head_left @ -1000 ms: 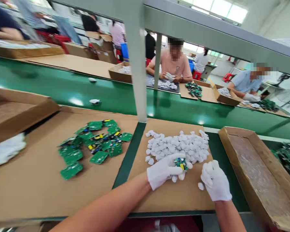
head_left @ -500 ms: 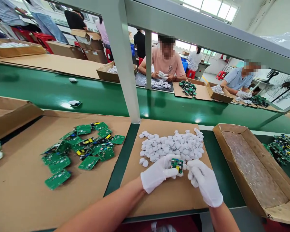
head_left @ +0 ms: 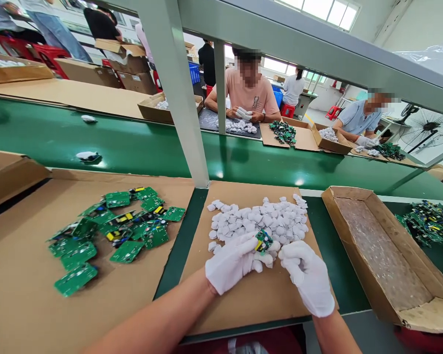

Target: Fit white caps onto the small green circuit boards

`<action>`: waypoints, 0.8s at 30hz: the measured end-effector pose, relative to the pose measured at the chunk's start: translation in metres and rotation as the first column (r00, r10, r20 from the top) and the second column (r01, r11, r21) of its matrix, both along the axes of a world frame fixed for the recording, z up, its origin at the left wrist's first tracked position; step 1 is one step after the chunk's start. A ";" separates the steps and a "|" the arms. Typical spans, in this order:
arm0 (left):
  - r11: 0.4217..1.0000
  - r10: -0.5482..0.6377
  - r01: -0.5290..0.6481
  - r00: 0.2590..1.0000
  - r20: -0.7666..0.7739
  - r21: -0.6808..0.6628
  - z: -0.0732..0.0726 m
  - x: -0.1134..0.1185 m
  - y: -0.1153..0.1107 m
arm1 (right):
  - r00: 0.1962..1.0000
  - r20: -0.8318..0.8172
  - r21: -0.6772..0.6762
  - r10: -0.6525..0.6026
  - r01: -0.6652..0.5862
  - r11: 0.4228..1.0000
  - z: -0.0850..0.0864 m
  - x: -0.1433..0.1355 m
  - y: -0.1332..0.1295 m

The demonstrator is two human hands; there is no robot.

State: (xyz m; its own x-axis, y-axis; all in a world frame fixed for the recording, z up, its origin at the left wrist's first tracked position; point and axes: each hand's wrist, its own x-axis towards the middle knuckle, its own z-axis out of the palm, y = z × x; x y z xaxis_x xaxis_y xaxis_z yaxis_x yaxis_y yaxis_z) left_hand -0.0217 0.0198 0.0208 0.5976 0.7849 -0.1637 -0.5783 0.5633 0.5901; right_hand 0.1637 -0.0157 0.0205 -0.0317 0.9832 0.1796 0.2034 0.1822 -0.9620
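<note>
My left hand (head_left: 234, 260), in a white glove, grips a small green circuit board (head_left: 263, 241) with a yellow part on it. Close by on the right, my right hand (head_left: 307, 275), also gloved, has its fingertips pinched together; whatever they hold is too small to make out. Both hands are over a cardboard sheet (head_left: 243, 309), at the near edge of a heap of small white pieces (head_left: 258, 219). Further left, green circuit boards (head_left: 129, 250) lie in a loose pile on another cardboard sheet (head_left: 25, 260).
A long cardboard tray (head_left: 380, 250) stands at the right, beside more circuit boards (head_left: 433, 223). A grey post (head_left: 192, 123) rises beyond the sheets. White-topped items (head_left: 88, 157) lie on the green belt (head_left: 143, 152). People sit across it.
The board in my left hand has turned and tilted. My right hand has shifted slightly left, its fingertips still pinched. The items on the belt appear further left, and the whole view has shifted a little.
</note>
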 end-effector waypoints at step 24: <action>0.982 -0.053 0.086 0.981 -0.188 0.170 -0.005 0.004 0.000 | 0.988 -0.132 -0.230 -0.085 0.052 0.972 0.004 -0.010 -0.003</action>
State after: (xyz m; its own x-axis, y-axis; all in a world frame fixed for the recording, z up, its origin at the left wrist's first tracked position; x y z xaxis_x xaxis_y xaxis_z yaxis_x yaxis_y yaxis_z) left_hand -0.0176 0.0195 0.0154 0.6244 0.7689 -0.1373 -0.4152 0.4756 0.7755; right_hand 0.1536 -0.0184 0.0246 0.0467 0.9977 -0.0491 0.0683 -0.0523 -0.9963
